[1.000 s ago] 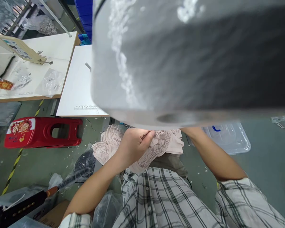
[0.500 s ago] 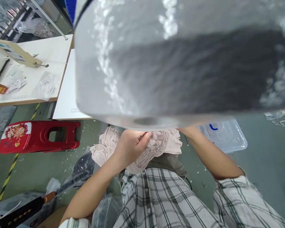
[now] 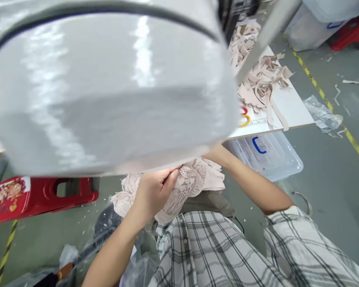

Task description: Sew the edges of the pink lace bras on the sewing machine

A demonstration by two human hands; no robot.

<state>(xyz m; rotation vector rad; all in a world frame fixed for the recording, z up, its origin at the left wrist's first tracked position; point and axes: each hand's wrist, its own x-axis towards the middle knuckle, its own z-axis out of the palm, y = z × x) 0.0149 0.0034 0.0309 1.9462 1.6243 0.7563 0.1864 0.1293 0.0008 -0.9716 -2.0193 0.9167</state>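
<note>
A pale pink lace fabric piece (image 3: 187, 185), gathered and layered, lies over my lap below the large machine housing. My left hand (image 3: 154, 189) is closed on the lace, thumb pressed against the bent fingers near the housing's lower edge. Of my right hand (image 3: 213, 153), only the part by the wrist shows, beside the right side of the lace. Its fingers are hidden behind the housing. The smooth grey-white machine housing (image 3: 116, 115) fills the upper left and middle, very close and blurred, covering where the fabric passes beneath it.
Beige fabric strips (image 3: 261, 79) are heaped on the white table (image 3: 296, 107) at right, near red and yellow scissor handles (image 3: 244, 116). Below stands a clear plastic box (image 3: 281, 157) with a blue handle. A red stool (image 3: 48, 195) lies at left. Plastic wrap (image 3: 323, 113) is on the floor.
The view has turned right, so the housing sits farther left and the table with the strips and scissor handles shows. My left hand still grips the lace; the right forearm keeps nearly its place.
</note>
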